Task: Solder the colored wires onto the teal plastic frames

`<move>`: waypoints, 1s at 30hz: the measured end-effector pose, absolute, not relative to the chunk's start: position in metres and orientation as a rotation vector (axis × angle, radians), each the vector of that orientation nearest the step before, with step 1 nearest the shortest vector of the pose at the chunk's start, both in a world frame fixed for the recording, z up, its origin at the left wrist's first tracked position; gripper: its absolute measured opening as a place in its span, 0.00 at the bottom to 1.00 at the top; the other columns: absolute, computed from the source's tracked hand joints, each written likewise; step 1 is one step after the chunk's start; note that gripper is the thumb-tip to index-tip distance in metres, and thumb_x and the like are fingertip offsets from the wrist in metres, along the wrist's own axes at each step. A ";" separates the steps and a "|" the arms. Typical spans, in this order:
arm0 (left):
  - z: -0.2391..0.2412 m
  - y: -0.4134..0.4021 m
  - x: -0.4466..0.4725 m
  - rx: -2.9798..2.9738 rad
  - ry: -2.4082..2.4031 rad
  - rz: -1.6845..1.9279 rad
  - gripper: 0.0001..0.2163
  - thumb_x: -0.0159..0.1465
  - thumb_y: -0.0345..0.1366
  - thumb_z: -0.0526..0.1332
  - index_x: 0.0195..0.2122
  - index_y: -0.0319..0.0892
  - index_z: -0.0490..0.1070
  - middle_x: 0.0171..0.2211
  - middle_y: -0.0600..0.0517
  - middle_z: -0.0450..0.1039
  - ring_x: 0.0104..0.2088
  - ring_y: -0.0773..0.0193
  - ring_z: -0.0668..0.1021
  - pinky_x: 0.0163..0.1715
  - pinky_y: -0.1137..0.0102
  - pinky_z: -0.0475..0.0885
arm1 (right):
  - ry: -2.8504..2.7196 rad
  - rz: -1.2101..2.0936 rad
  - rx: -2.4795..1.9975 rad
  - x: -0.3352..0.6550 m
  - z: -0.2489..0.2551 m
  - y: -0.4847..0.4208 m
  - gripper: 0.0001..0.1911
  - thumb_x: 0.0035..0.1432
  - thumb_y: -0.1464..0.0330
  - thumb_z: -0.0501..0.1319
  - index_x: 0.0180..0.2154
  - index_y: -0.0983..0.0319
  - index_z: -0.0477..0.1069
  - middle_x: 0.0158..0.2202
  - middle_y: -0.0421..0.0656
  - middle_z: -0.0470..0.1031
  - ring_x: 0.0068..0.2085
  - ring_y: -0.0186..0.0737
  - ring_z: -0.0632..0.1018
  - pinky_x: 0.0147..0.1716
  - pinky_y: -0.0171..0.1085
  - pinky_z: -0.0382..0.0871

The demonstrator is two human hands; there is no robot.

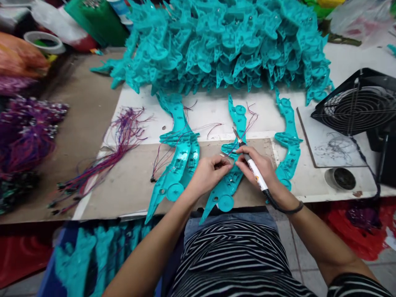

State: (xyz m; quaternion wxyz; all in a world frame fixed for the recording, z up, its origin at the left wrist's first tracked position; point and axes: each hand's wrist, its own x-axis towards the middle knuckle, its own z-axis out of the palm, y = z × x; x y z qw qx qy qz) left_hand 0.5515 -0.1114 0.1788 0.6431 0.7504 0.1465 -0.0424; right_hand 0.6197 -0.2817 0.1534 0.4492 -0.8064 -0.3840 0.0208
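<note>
My right hand [261, 167] is closed around a white and black soldering iron [252, 164], its tip pointing up and away over a teal plastic shell [228, 187] lying on the board. My left hand [208, 172] is closed in a pinch over the same shell, fingers meeting the right hand's; what it pinches is too small to name. Thin red and purple wires [247, 119] trail from the shell's far half. A second teal shell [177, 165] lies just left of my left hand, and a third teal shell [289, 142] lies right of my right hand.
A large heap of teal shells [222, 41] fills the far side. A loose wire bundle [102, 161] lies left. A black fan [359, 103] and a small round tin [340, 178] sit right. A bin of teal parts [89, 255] stands below the table edge.
</note>
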 end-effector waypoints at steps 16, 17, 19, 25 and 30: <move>0.168 -0.130 0.558 1.763 0.346 -0.160 0.06 0.56 0.33 0.64 0.23 0.41 0.77 0.19 0.54 0.68 0.22 0.68 0.65 0.24 0.72 0.59 | -1.030 -0.118 -2.075 0.634 0.160 -0.330 0.14 0.68 0.63 0.57 0.53 0.56 0.71 0.46 0.45 0.78 0.53 0.46 0.76 0.53 0.49 0.74; 0.167 -0.134 0.559 1.747 0.353 -0.154 0.05 0.56 0.33 0.64 0.24 0.41 0.78 0.21 0.53 0.70 0.23 0.68 0.66 0.25 0.72 0.60 | -0.980 -0.162 -2.048 0.630 0.163 -0.334 0.15 0.68 0.60 0.56 0.53 0.56 0.71 0.45 0.45 0.79 0.51 0.45 0.77 0.53 0.49 0.74; 0.162 -0.142 0.560 1.708 0.361 -0.149 0.05 0.56 0.33 0.65 0.25 0.41 0.79 0.22 0.53 0.73 0.24 0.67 0.67 0.25 0.72 0.60 | -0.891 -0.213 -2.007 0.615 0.168 -0.343 0.19 0.69 0.56 0.54 0.55 0.56 0.71 0.44 0.46 0.79 0.48 0.45 0.78 0.51 0.48 0.75; 0.146 -0.152 0.555 1.715 0.333 -0.116 0.05 0.55 0.36 0.67 0.25 0.41 0.79 0.20 0.54 0.69 0.22 0.68 0.65 0.23 0.72 0.60 | -0.762 -0.328 -1.922 0.569 0.173 -0.366 0.09 0.61 0.72 0.63 0.44 0.59 0.76 0.33 0.44 0.79 0.37 0.42 0.80 0.36 0.42 0.77; 0.139 -0.148 0.550 1.822 0.222 -0.042 0.05 0.56 0.35 0.66 0.25 0.42 0.77 0.27 0.51 0.75 0.30 0.64 0.74 0.31 0.71 0.68 | -0.842 -0.342 -1.893 0.557 0.166 -0.369 0.11 0.59 0.79 0.60 0.41 0.61 0.76 0.29 0.42 0.77 0.32 0.40 0.79 0.30 0.39 0.76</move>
